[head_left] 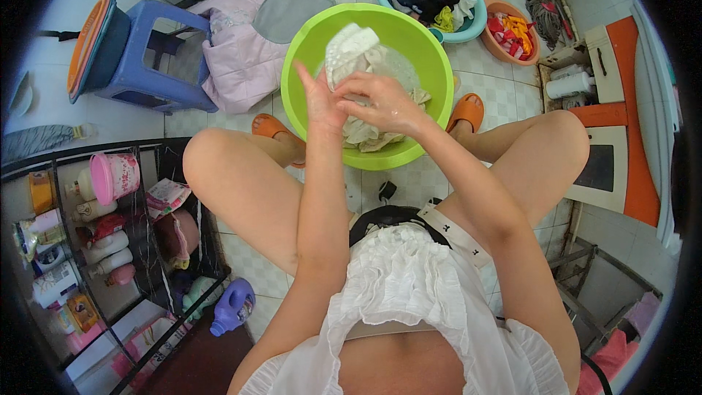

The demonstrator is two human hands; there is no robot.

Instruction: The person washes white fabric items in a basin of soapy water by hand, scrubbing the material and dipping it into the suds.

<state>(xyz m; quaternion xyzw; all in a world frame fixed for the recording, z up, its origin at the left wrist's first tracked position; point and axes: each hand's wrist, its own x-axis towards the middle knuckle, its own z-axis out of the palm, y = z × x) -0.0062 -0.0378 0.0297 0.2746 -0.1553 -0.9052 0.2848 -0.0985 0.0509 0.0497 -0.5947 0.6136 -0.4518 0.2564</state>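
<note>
A lime-green plastic basin (296,115) sits on the floor between my feet, with wet pale clothes (373,137) and some cloudy water in it. Over it, a white textured cloth (351,52) stands up from my left hand (324,103) and hides its fingers. The left palm is turned up and the thumb sticks out to the side. My right hand (384,101) reaches across from the right, its bent fingers pinching the lower edge of that cloth beside the left palm. A few suds cling to the back of the right hand.
A teal basin (477,22) and an orange basin (496,55) of clothes stand beyond. Left are a pink padded garment (241,77), a blue stool (131,55), a crowded bottle rack (137,219) and a purple detergent jug (235,307). A cabinet (603,164) flanks the right.
</note>
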